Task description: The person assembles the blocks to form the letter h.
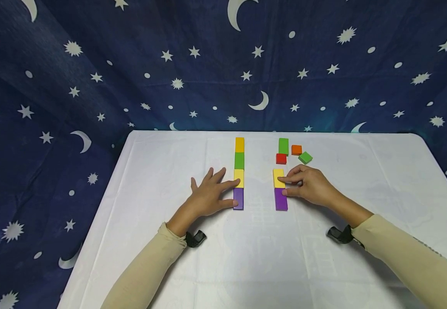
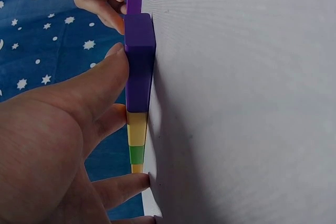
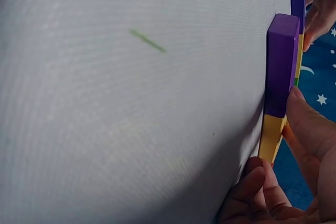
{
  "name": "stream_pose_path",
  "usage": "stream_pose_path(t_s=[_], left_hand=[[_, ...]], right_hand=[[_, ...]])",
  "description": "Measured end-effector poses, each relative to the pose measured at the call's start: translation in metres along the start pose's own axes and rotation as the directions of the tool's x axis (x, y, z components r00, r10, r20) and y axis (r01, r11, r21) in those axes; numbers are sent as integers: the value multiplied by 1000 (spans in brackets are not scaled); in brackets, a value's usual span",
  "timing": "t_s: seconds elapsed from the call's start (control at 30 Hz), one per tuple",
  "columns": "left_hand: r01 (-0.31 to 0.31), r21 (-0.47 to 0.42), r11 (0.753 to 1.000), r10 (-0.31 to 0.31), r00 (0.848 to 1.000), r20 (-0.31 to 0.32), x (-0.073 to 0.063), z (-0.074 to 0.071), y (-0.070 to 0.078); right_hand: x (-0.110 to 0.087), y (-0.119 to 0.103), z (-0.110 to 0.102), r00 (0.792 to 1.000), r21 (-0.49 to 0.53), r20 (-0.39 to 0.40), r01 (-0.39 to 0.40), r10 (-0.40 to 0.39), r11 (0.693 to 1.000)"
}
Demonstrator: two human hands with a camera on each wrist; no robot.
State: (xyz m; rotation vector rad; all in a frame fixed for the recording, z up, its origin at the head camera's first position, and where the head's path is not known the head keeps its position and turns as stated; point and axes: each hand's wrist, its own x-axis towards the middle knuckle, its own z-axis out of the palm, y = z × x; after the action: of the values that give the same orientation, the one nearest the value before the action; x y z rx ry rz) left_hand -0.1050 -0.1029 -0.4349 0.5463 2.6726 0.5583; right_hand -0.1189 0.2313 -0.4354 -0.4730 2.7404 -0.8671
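Note:
My left hand (image 1: 206,198) spreads its fingers beside the left column. Its thumb rests on a dark purple block (image 2: 138,77) and its index fingertip on the adjoining yellow block (image 1: 239,175). Beyond them in the same line lie a green block (image 1: 239,161) and a yellow-orange block (image 1: 240,145). My right hand (image 1: 311,185) is at a shorter column, with its thumb touching a purple block (image 3: 282,66) and its index finger on a yellow block (image 1: 279,177) set end to end with it. The right hand's other fingers bend beside the yellow block.
Behind the shorter column lie a red block (image 1: 281,159), a green rectangular block (image 1: 283,146), an orange block (image 1: 296,149) and a small green block (image 1: 305,157). A white cloth covers the table (image 1: 262,257). A dark blue curtain (image 1: 208,64) hangs behind it.

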Motion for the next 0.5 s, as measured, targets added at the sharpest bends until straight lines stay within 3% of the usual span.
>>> stream_pose_path(t_s=[0.5], left_hand=[[-2,4,1000,2,1000,-3,0,0,0]], right_hand=[[2,1,-4,999,36,31,-30,29,999]])
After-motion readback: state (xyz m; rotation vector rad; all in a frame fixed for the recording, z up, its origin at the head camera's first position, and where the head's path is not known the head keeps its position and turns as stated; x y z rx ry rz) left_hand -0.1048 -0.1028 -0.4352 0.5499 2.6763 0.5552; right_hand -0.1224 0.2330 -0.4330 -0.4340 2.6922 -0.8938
